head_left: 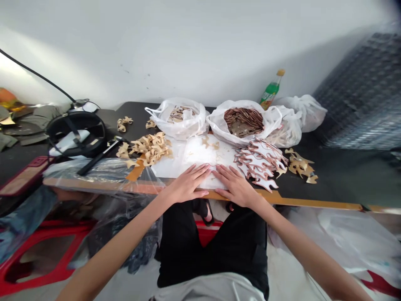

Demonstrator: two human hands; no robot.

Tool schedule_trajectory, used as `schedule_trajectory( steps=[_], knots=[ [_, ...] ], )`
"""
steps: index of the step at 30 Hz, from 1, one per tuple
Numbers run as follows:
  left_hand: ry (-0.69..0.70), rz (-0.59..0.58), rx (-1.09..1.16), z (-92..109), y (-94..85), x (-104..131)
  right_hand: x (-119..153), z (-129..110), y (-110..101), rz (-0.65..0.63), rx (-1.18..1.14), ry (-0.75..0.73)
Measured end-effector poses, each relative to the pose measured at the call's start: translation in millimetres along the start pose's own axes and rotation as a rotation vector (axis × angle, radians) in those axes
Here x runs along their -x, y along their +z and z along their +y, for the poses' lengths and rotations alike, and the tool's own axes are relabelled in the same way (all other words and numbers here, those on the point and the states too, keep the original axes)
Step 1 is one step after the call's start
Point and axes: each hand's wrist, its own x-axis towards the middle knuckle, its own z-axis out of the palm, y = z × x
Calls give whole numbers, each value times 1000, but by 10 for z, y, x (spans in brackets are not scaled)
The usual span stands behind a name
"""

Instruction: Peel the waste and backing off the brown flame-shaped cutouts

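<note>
My left hand (pixel 191 184) lies flat with its fingers stretched out on white paper (pixel 175 161) at the table's front edge. Mirroring it, my right hand (pixel 232 184) is also flat and open, the fingertips of both nearly meeting. A thin dark outline shows just beyond the fingertips; what lies there is mostly hidden. Right of my right hand is a stack of white cutouts with reddish-brown edges (pixel 260 161). A heap of curly tan pieces (pixel 150 148) sits left of the paper. Two loose tan pieces (pixel 209 143) rest on the paper.
Behind the paper stand open plastic bags with pale pieces (pixel 180 129) and brown pieces (pixel 219 121). A green bottle (pixel 271 92) and tied bags (pixel 307 113) are back right. Left are a hammer-like tool (pixel 97 161), a black headset (pixel 78 133) and a phone (pixel 26 175). Tan scraps (pixel 300 166) lie right.
</note>
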Motion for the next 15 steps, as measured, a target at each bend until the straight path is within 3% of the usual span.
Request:
schedule_trajectory(
  steps=[15],
  knots=[
    [-16, 26, 58, -52, 42, -15, -17, -1, -43, -25, -22, 31]
  ],
)
